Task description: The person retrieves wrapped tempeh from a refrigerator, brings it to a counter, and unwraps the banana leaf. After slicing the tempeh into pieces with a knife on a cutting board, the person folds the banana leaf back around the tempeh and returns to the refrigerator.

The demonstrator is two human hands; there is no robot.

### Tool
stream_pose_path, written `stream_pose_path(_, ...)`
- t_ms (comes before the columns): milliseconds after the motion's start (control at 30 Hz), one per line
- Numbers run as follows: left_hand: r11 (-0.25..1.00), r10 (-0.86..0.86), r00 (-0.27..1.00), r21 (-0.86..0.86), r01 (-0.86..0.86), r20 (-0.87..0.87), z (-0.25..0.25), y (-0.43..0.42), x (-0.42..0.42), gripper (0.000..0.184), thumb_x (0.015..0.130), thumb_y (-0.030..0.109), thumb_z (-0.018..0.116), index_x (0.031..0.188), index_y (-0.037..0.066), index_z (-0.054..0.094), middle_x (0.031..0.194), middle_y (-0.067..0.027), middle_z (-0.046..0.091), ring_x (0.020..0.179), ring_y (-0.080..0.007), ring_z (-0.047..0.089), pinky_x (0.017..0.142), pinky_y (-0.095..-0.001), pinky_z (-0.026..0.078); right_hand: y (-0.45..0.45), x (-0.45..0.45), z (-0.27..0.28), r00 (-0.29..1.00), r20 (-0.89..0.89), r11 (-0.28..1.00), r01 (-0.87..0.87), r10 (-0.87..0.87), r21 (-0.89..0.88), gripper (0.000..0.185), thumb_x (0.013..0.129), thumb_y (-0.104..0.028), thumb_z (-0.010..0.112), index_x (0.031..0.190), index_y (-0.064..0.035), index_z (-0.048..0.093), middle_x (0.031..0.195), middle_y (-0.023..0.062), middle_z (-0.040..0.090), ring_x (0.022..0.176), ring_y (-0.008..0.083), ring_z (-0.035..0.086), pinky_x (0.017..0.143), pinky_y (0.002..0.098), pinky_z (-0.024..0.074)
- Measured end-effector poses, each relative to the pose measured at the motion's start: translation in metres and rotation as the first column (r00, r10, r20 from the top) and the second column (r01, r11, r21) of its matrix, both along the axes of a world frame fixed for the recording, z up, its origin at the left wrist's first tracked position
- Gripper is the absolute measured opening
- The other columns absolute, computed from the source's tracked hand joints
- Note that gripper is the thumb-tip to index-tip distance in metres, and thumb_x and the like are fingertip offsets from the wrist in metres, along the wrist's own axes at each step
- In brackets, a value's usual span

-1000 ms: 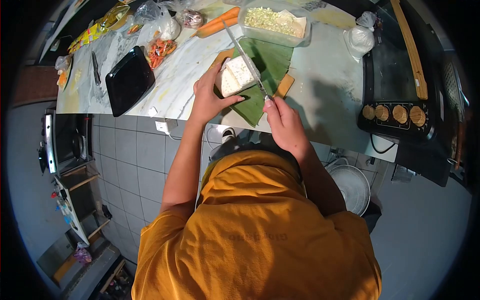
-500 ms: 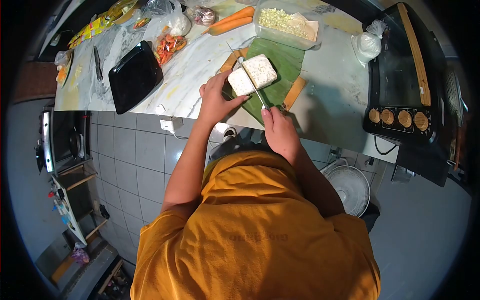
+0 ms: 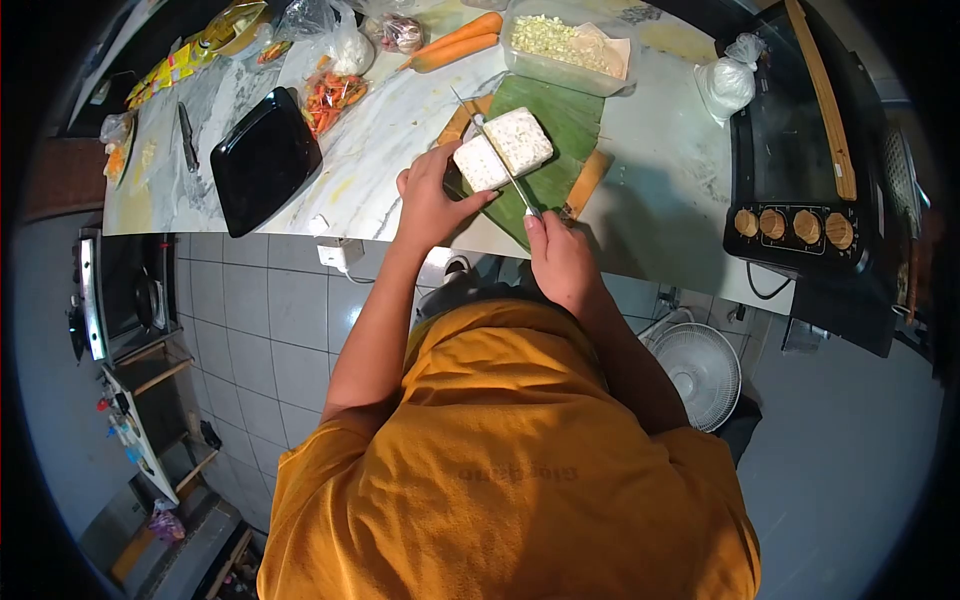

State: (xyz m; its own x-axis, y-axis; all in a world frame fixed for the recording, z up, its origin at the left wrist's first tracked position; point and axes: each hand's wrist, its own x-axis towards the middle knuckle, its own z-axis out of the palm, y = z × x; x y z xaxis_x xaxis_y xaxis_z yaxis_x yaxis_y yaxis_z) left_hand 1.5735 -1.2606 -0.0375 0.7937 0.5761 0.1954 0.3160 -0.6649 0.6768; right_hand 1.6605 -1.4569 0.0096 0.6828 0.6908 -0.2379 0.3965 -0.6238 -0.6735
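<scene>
A white speckled block lies in two pieces, a left piece (image 3: 480,165) and a right piece (image 3: 521,139), on a green leaf (image 3: 567,115) over a wooden board (image 3: 589,184). The long blade of a knife (image 3: 511,178) stands between the two pieces. My right hand (image 3: 565,259) is closed on the knife's handle at the near edge of the board. Against the near left side of the left piece rests my left hand (image 3: 436,196), its thumb and fingers spread around that piece.
A black tray (image 3: 264,162), a bag of chillies (image 3: 331,98), carrots (image 3: 457,43) and a tub of chopped food (image 3: 568,50) surround the board. Farther left lies another knife (image 3: 188,138). On the right are a white bag (image 3: 727,84) and a black oven (image 3: 797,185).
The blade has come down and left, from over the block to between its pieces, and the right piece now sits apart. My right hand has moved slightly lower. The view has shifted slightly.
</scene>
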Motion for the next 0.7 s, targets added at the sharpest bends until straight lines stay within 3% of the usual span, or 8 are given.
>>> stream_pose_path(500, 1.0, 0.0, 1.0, 0.006, 0.0, 0.019, 0.002, 0.0, 0.0, 0.08, 0.063, 0.033, 0.092, 0.132, 0.012, 0.057, 0.114, -0.0097, 0.065, 0.109, -0.0272, 0.059, 0.095, -0.0413, 0.035, 0.001, -0.004, 0.005, 0.998, 0.066, 1.0, 0.012, -0.01, -0.025, 0.036, 0.106, -0.033, 0.045, 0.095, -0.0001, 0.056, 0.08, 0.0271, 0.067, 0.08, 0.0499, 0.064, 0.076, 0.0575, 0.0501)
stream_pose_path(567, 0.997, 0.002, 0.997, -0.081, -0.008, -0.077, 0.006, 0.001, 0.0, 0.083, 0.066, 0.039, 0.091, 0.135, 0.011, 0.056, 0.127, -0.0119, 0.064, 0.123, -0.0289, 0.057, 0.105, -0.0444, 0.033, 0.001, -0.004, 0.007, 0.999, 0.051, 0.999, 0.02, -0.018, -0.04, 0.037, 0.106, -0.033, 0.044, 0.095, -0.0002, 0.057, 0.08, 0.0272, 0.067, 0.081, 0.0505, 0.064, 0.077, 0.058, 0.0496)
stream_pose_path(700, 0.997, 0.0, 0.998, -0.076, -0.005, -0.069, 0.004, 0.001, -0.001, 0.083, 0.066, 0.04, 0.091, 0.135, 0.011, 0.056, 0.128, -0.0121, 0.064, 0.123, -0.0289, 0.057, 0.105, -0.0447, 0.032, 0.001, -0.003, 0.008, 0.999, 0.038, 0.998, 0.017, -0.015, -0.055, 0.037, 0.106, -0.034, 0.044, 0.096, -0.0002, 0.057, 0.082, 0.0274, 0.067, 0.083, 0.0505, 0.063, 0.079, 0.0578, 0.0493)
